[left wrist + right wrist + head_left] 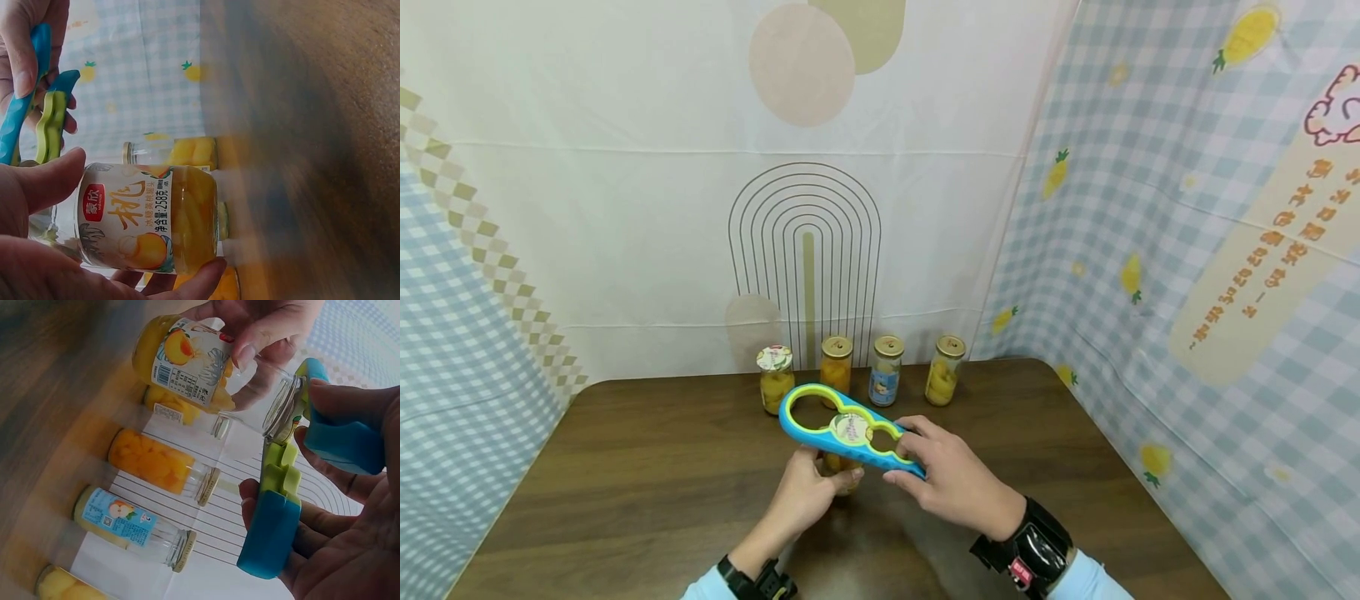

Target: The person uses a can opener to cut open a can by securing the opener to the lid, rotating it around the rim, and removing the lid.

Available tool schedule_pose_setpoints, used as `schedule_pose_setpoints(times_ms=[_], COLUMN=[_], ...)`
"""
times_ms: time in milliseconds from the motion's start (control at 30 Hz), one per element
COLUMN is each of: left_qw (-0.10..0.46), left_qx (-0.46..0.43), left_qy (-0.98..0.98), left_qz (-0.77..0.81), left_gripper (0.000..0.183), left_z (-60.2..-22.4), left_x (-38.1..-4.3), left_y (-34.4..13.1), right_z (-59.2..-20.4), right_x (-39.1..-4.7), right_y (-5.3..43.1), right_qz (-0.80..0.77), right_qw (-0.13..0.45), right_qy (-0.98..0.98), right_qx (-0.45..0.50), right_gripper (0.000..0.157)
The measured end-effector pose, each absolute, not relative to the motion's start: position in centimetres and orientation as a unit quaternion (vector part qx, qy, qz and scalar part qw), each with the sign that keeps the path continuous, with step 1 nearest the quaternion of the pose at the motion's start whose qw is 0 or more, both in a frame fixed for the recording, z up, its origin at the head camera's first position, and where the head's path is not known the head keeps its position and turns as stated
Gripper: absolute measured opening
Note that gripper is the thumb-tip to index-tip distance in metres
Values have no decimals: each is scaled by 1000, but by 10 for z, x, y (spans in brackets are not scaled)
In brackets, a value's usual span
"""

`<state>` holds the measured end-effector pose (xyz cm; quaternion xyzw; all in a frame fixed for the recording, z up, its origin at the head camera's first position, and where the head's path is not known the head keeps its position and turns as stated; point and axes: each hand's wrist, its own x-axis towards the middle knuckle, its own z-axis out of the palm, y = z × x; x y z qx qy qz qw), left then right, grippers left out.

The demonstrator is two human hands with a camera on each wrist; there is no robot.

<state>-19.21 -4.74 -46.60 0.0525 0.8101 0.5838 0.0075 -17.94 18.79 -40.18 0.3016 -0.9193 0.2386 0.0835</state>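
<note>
My left hand (805, 492) grips a glass jar of yellow peaches (134, 219) with a white, fruit-printed label. Its thumb and fingers wrap the glass, and the jar's base is lifted off the table in the left wrist view. Between thumb and fingers, my right hand (958, 479) holds the narrow end of a blue and green jar opener (859, 451). The opener lies across the jar's top, its middle opening around the printed lid (852, 428). In the right wrist view, the opener's green scalloped inner edge (281, 465) sits right at the lid's rim.
Along the back of the brown wooden table (647, 483) stand a jar with a printed lid (776, 387), a jar of orange fruit (836, 369), a blue-labelled jar (886, 375) and a jar of yellow fruit (943, 375). Patterned cloths (647, 242) hang behind and at both sides.
</note>
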Motion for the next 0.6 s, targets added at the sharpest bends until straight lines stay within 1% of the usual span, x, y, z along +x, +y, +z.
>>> schedule_pose_setpoints(times_ms=[167, 600], left_qw=[7, 20], left_qx=[54, 64], left_qy=[811, 806], left_qz=[583, 588], left_gripper=[53, 52], left_z=[-466, -465], left_x=[-192, -191], left_y=[-47, -51], right_z=[-402, -403], right_x=[-180, -183], right_y=[189, 194], right_qz=[244, 247], right_qw=[78, 87], right_qy=[-916, -906], right_qx=[308, 333], right_gripper=[18, 16])
